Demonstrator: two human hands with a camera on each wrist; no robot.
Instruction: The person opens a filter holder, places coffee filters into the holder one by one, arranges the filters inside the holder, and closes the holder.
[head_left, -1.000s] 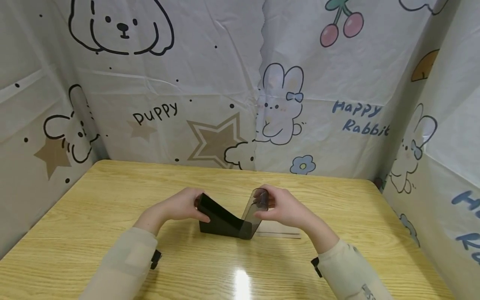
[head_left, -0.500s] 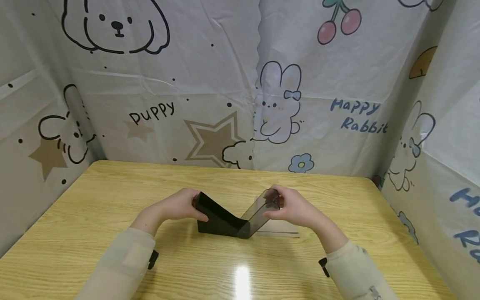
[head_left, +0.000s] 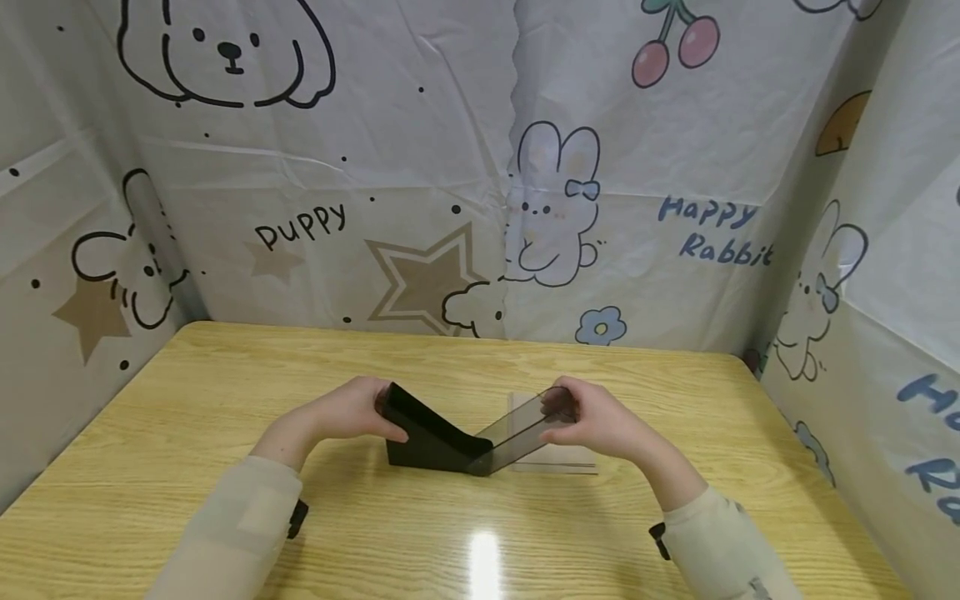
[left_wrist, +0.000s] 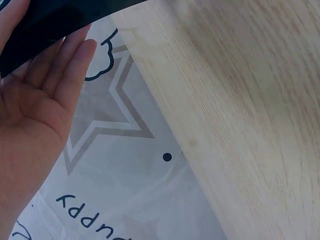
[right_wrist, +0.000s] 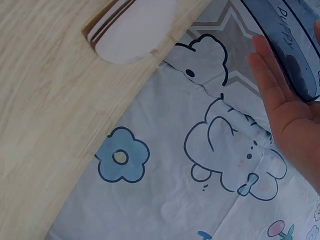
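A black box [head_left: 426, 440] with a hinged, see-through smoky lid [head_left: 512, 432] stands on the table, its top edge sloping. My left hand [head_left: 351, 408] grips the box's tall left end, thumb on the near side; the left wrist view shows straight fingers under the dark wall [left_wrist: 65, 22]. My right hand [head_left: 600, 418] holds the free end of the lid between thumb and fingers. The lid is swung out to the right, slanting up from the hinge. In the right wrist view, the lid [right_wrist: 295, 55] lies against the right hand's fingers [right_wrist: 270, 75].
Behind and under the lid lies a flat pale stack [head_left: 558, 458] with thin dark lines along its near edge, partly seen through the lid. The wooden table [head_left: 360, 533] ends at a printed cloth [head_left: 660, 292] behind and at both sides.
My right hand has moved right and slightly down, swinging the lid from steep to a lower slant. My left hand and the box have shifted slightly left in the view.
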